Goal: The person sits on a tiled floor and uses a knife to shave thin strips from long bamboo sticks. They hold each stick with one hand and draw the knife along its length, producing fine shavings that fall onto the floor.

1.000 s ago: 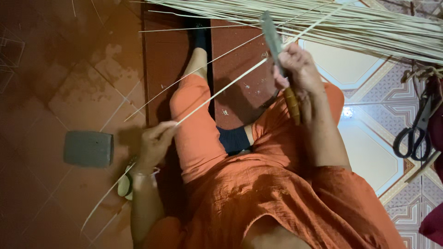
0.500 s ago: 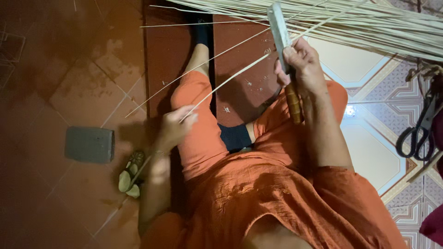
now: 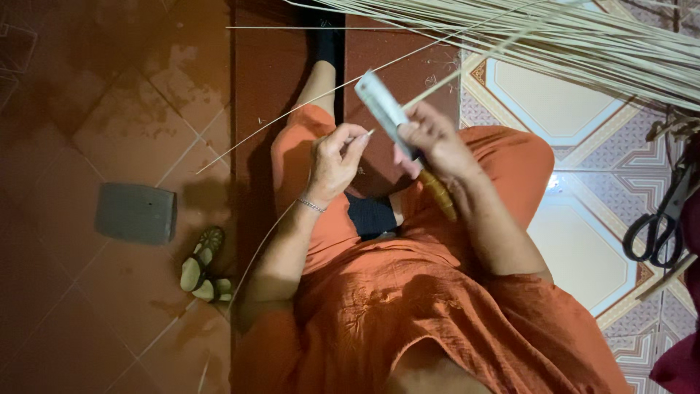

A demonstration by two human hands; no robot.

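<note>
My right hand grips a knife with a wooden handle; its grey blade points up and left. My left hand pinches a thin pale bamboo strip close to the blade. That strip runs up right toward the bundle, and its tail trails down past my left forearm. Both hands hover over my orange-clad lap and knees. The two hands are nearly touching.
A large bundle of pale strips lies across the top right. Black-handled scissors rest on patterned tiles at right. A grey stone block and a sandal sit on reddish tiles at left. Loose strips cross the floor.
My left hand slid up along the strip from near my knee to right beside the blade. The right hand with the knife dropped lower and tilted the blade leftward.
</note>
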